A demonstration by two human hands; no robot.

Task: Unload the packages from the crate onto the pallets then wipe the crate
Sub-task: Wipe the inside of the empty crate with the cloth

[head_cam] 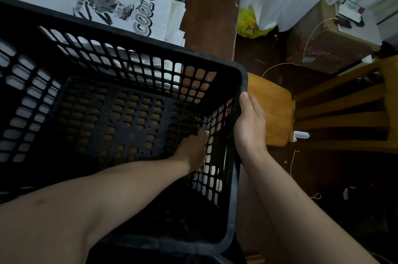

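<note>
A black plastic lattice crate point(133, 33) fills the left and centre of the view, with no packages inside it. My left hand point(191, 149) reaches down inside to the crate's lower right inner corner and presses a small pale cloth point(206, 133) against the wall; most of the cloth is hidden under the fingers. My right hand point(251, 123) grips the crate's right rim from outside, thumb lying along the top edge. White printed packages point(129, 2) lie beyond the crate's far wall.
A dark brown wooden board point(213, 15) lies behind the crate. A yellow wooden stool point(271, 110) and slatted wooden furniture point(344, 117) stand to the right. Cardboard boxes point(323, 46), a yellow bag point(249, 24), white fabric and loose cords crowd the back right floor.
</note>
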